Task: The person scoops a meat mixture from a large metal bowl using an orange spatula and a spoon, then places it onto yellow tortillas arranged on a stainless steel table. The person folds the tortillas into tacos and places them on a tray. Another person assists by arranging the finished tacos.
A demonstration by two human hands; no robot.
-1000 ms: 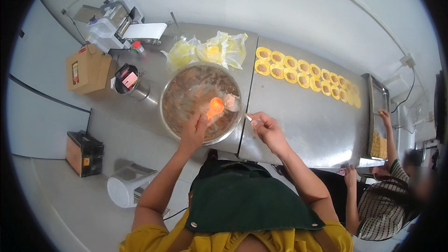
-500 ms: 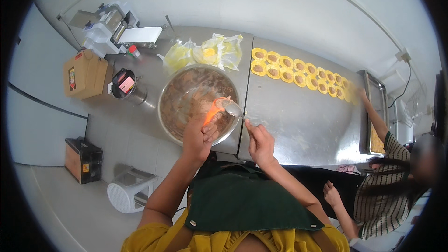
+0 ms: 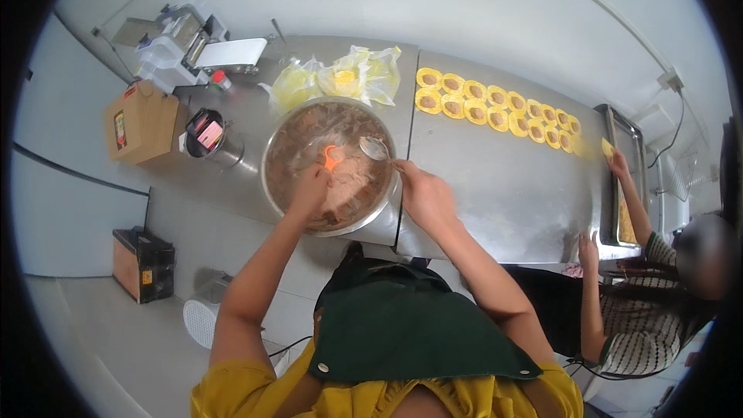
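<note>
Clock directions are taken from the centre of the steel bowl, 12 o'clock being the top of the view. The bowl stands on the table and contains pinkish-brown paste.

Left hand: at 7 o'clock, fingers closed on the handle of the orange scoop, whose head is near the bowl's centre, over the paste. How full the scoop is cannot be told.

Right hand: between 3 and 4 o'clock, closed on the handle of the metal spoon. The spoon's head is at 2 o'clock inside the rim, apart from the scoop; some paste appears to cling to its edge.

The step appears to be portioning. Recommended practice:
1. Press the scoop into the deeper paste towards 5 o'clock, avoiding the thin smears on the wall.
2. Level each portion with the spoon above the bowl, so that excess drops back.
3. Keep portions equal to those on the yellow rounds at 2 o'clock.
</note>
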